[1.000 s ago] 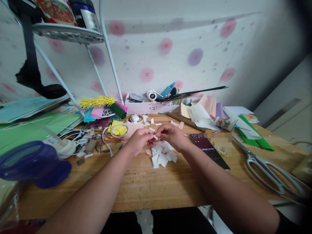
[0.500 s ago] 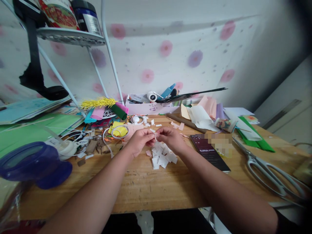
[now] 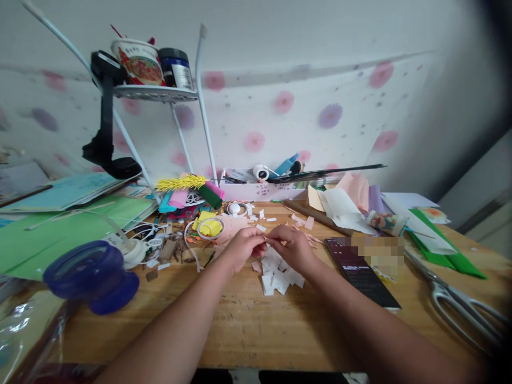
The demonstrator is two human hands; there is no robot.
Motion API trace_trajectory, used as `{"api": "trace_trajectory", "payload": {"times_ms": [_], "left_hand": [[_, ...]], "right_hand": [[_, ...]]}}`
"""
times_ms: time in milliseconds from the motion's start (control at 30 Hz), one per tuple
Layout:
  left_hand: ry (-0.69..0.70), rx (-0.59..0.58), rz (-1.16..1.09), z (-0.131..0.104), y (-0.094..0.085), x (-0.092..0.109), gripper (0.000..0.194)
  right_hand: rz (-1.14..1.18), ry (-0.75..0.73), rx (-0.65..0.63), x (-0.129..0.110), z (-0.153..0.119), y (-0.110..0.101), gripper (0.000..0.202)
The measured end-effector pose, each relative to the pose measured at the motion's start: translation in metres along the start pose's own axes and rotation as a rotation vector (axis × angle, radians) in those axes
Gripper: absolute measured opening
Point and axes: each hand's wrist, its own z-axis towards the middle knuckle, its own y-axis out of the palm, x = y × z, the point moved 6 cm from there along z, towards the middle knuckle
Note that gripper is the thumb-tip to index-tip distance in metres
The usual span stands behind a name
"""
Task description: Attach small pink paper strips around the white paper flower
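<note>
My left hand (image 3: 244, 248) and my right hand (image 3: 291, 246) meet fingertip to fingertip above the wooden table (image 3: 236, 325). Both are closed in a pinch, and whatever lies between the fingertips is too small to make out. Just below and beside my right hand lies a pile of small white paper pieces (image 3: 276, 277). A pinkish scrap (image 3: 256, 266) rests at the pile's left edge. Behind my left hand is a sheet of peach paper (image 3: 232, 226), with a roll of white tape (image 3: 210, 228) to its left.
A phone (image 3: 360, 274) and large scissors (image 3: 444, 288) lie at the right. On the left stand a blue-purple plastic object (image 3: 90, 272) and a white rack (image 3: 156, 93). A pale box of tools (image 3: 264, 192) sits at the back, near rolled papers (image 3: 340, 208).
The camera view has shifted up and left, so things appear lower and farther right. My hands remain together over the table; a small white piece seen at their fingertips earlier is now hidden.
</note>
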Motion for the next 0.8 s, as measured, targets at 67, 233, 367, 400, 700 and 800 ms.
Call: {"api": "trace_trajectory", "payload": {"times_ms": [67,233,367,400,700,800], "left_hand": [[0.013,0.000,0.059,-0.001,0.000,0.001,0.018],[0.087,-0.016,0.138,-0.003,0.001,0.006,0.025],[0.070,0.004,0.056,-0.001,-0.001,0.004,0.023],[0.064,0.021,0.029,0.000,-0.002,0.004,0.022],[0.121,0.055,-0.087,-0.002,0.002,0.007,0.023],[0.133,0.010,-0.075,-0.003,0.003,0.007,0.025]], "right_hand": [[-0.008,0.055,0.012,0.006,0.000,0.000,0.008],[-0.026,0.137,0.035,0.014,-0.002,0.001,0.006],[-0.040,0.041,0.070,0.002,-0.002,0.000,0.009],[-0.050,0.009,0.076,-0.002,-0.002,0.000,0.012],[-0.116,-0.027,0.126,-0.008,-0.003,0.004,0.019],[-0.064,0.000,0.133,-0.007,-0.003,0.000,0.013]]}}
